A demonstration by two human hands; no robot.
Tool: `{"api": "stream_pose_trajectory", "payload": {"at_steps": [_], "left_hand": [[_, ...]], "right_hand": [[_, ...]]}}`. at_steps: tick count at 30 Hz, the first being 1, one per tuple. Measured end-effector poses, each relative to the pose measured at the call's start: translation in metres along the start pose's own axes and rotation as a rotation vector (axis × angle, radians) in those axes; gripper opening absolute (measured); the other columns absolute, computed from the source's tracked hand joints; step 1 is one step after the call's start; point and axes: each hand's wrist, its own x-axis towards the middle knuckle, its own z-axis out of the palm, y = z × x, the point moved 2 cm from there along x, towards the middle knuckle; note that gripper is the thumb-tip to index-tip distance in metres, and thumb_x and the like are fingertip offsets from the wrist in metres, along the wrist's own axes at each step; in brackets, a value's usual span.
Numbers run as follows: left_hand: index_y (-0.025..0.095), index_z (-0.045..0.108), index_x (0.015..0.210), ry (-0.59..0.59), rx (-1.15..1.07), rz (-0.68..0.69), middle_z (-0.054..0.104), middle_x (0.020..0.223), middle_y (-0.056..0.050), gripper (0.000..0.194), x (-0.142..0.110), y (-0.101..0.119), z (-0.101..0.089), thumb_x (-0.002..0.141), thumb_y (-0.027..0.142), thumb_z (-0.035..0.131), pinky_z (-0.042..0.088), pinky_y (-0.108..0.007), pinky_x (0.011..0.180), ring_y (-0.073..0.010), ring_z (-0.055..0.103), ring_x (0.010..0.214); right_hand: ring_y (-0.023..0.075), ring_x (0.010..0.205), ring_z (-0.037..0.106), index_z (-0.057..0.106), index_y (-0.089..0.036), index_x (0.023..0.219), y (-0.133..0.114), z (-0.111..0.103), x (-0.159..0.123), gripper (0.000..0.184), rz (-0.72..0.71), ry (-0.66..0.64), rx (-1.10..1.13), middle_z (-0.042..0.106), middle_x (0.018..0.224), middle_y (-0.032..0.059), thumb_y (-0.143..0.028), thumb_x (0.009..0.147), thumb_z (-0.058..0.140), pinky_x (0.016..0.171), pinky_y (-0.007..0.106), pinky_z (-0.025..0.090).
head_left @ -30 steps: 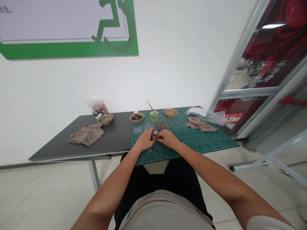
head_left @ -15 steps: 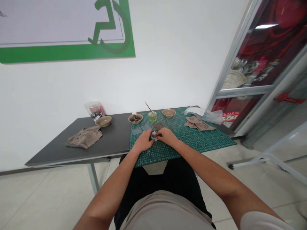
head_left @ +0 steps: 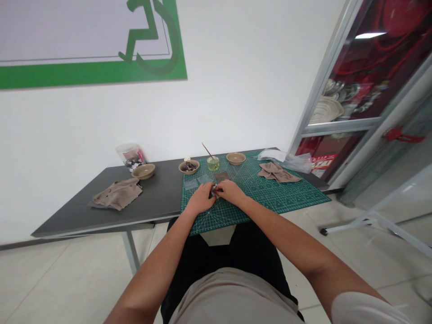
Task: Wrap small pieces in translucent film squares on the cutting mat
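Both of my hands are close together over the green cutting mat. My left hand is closed on a small grey-white piece, mostly covered by the fingers. My right hand pinches at that piece's right side; what its fingertips hold is too small and hidden to tell. Just beyond the hands lie thin grey squares and a brown square. Behind them stand a glass jar of yellowish liquid with a thin stick or brush leaning in it, and a bowl of dark pieces.
A shallow brown bowl stands at the mat's back edge. To the right lie a brown cloth and clear plastic bags. On the dark table at left are another cloth, a bowl and a plastic tub.
My right fingertips have moved slightly left, closer over the grey-white piece, which shows less. My left hand keeps its place. The whole view has shifted slightly.
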Motion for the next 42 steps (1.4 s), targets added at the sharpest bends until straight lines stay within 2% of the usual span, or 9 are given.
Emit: {"api": "stream_pose_trajectory", "payload": {"at_steps": [6,12,22,29,35,42], "left_hand": [[0.019,0.052,0.118,0.006,-0.016,0.009,0.061,0.114,-0.010,0.038,0.000,0.000,0.001,0.080,0.022,0.055,0.045,-0.044,0.096,-0.0267,0.054,0.106],[0.020,0.053,0.118,0.013,-0.030,-0.005,0.062,0.114,-0.009,0.039,-0.001,0.000,0.000,0.079,0.020,0.056,0.045,-0.044,0.097,-0.0266,0.054,0.108],[0.019,0.053,0.117,0.023,-0.008,0.011,0.062,0.110,-0.009,0.037,-0.002,-0.002,0.001,0.081,0.022,0.055,0.046,-0.043,0.094,-0.0271,0.054,0.106],[0.019,0.052,0.119,0.008,-0.015,-0.002,0.061,0.113,-0.009,0.039,-0.001,-0.002,0.002,0.080,0.023,0.056,0.045,-0.043,0.097,-0.0271,0.054,0.108],[0.018,0.052,0.119,0.016,-0.008,0.020,0.062,0.113,-0.010,0.038,-0.001,-0.002,0.002,0.081,0.025,0.056,0.046,-0.043,0.095,-0.0273,0.054,0.107],[0.017,0.053,0.116,0.014,0.002,0.030,0.062,0.110,-0.010,0.035,-0.001,-0.002,0.002,0.081,0.021,0.054,0.045,-0.041,0.094,-0.0263,0.054,0.104]], "right_hand": [[0.0187,0.086,0.062,0.075,-0.019,0.086,0.005,-0.005,-0.011,0.011,0.072,0.021,-0.032,0.072,0.086,0.0051,-0.025,0.085,0.065,0.078,0.028,0.040],[0.0189,0.083,0.062,0.075,-0.021,0.083,-0.003,-0.007,-0.022,0.013,0.072,0.018,-0.052,0.073,0.083,0.0048,-0.027,0.086,0.064,0.075,0.028,0.040],[0.0179,0.087,0.062,0.076,-0.019,0.088,-0.012,-0.007,-0.012,0.013,0.043,-0.006,-0.019,0.073,0.088,0.0059,-0.024,0.087,0.063,0.079,0.027,0.040],[0.0183,0.087,0.062,0.077,-0.020,0.087,-0.002,-0.006,-0.015,0.013,0.002,-0.003,-0.009,0.074,0.087,0.0043,-0.026,0.086,0.065,0.080,0.028,0.040],[0.0181,0.086,0.062,0.076,-0.021,0.088,0.013,-0.002,-0.012,0.012,0.048,0.029,-0.022,0.074,0.087,0.0033,-0.026,0.085,0.066,0.078,0.027,0.040],[0.0177,0.086,0.062,0.075,-0.019,0.085,-0.009,-0.001,-0.003,0.013,-0.001,-0.012,-0.026,0.073,0.086,0.0053,-0.022,0.086,0.063,0.079,0.027,0.040]]}}
